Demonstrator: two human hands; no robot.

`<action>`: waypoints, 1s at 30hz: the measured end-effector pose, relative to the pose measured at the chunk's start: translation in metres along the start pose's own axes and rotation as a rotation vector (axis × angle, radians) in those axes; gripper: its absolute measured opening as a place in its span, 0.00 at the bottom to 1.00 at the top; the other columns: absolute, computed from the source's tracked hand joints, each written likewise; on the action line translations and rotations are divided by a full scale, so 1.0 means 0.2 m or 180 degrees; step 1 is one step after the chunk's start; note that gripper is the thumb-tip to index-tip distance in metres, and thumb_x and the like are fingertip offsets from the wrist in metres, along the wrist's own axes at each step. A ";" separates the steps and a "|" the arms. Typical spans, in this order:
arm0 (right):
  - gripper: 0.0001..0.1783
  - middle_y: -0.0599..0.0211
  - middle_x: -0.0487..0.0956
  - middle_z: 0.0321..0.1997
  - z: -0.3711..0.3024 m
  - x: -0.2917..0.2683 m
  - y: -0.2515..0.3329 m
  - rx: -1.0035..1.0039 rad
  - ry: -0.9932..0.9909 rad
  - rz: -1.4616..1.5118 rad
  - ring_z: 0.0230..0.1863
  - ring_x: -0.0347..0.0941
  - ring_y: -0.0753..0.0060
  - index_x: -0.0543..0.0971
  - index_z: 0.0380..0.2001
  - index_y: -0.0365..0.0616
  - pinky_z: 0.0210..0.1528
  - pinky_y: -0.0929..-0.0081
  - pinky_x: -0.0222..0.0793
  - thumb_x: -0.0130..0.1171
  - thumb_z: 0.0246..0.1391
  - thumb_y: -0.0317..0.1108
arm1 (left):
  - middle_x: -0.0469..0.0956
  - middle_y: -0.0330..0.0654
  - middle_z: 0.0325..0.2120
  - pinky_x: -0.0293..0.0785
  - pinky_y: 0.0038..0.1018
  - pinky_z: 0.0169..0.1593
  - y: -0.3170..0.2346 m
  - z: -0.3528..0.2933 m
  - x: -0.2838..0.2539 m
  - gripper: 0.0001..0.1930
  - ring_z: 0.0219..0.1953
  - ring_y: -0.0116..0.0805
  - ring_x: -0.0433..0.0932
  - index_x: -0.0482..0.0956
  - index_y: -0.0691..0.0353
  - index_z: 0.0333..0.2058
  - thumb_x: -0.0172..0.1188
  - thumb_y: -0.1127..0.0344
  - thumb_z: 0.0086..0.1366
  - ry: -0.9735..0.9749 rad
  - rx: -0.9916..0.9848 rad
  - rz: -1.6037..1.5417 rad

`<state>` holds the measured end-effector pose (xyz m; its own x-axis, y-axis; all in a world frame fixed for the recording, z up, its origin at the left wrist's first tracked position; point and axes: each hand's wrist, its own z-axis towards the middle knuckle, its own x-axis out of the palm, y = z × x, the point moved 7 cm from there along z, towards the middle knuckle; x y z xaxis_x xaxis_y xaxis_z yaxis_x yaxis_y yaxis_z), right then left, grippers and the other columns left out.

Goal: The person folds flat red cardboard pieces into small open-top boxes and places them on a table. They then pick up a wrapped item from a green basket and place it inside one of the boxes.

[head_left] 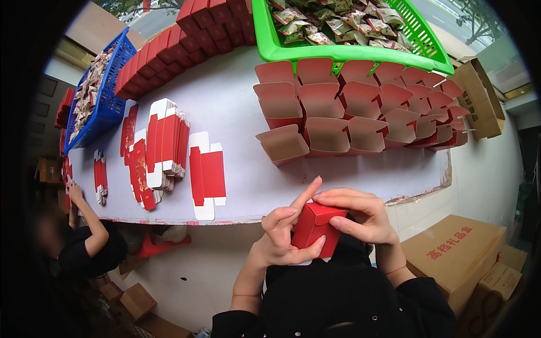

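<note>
Red paperboard carton (315, 227), box-shaped, its top panel folded over and white edges showing below, held just off the near edge of the pale table (231, 124). A green plastic basket (360, 53) stands at the far edge. The left hand (277, 235) grasps the carton's lower left, one finger raised; the right hand (366, 218) grips its upper right.

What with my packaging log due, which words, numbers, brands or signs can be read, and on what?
I won't copy wording.
Large cardboard carton, lower right: legible red characters.
Open cardboard carton, upper right: dark characters.
Smaller cardboard carton, lower right: print too blurred.
Packets in the green basket: print too small.
Held red box: no readable print.
</note>
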<state>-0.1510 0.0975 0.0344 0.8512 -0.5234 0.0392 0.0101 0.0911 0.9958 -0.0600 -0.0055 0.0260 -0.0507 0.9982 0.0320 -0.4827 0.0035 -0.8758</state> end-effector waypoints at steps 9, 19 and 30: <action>0.14 0.52 0.80 0.46 -0.04 -0.05 -0.04 0.0385 -0.0109 0.0148 0.47 0.77 0.62 0.80 0.44 0.35 0.50 0.71 0.72 0.58 0.53 0.24 | 0.46 0.71 0.64 0.64 0.32 0.58 0.02 0.00 0.01 0.43 0.62 0.48 0.62 0.44 0.56 0.61 0.62 0.80 0.53 0.0354 -0.0212 -0.0215; 0.13 0.51 0.80 0.45 -0.03 -0.05 -0.04 0.0725 -0.0078 0.0387 0.47 0.77 0.64 0.81 0.43 0.34 0.51 0.71 0.71 0.58 0.52 0.23 | 0.45 0.66 0.65 0.50 0.35 0.66 0.05 -0.02 0.01 0.44 0.68 0.50 0.50 0.44 0.61 0.65 0.62 0.79 0.54 0.0523 -0.0444 -0.0654; 0.13 0.49 0.81 0.41 -0.03 -0.08 0.02 0.0102 0.0131 -0.0451 0.39 0.80 0.60 0.81 0.39 0.32 0.43 0.72 0.75 0.57 0.49 0.20 | 0.50 0.64 0.64 0.58 0.37 0.63 0.08 -0.01 0.02 0.32 0.66 0.52 0.56 0.61 0.64 0.58 0.61 0.73 0.55 0.0525 -0.0766 -0.0446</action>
<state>-0.1618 0.1104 0.0364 0.8632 -0.4940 -0.1046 0.1154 -0.0087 0.9933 -0.0652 -0.0008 0.0117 0.1535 0.9832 0.0991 -0.2534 0.1361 -0.9577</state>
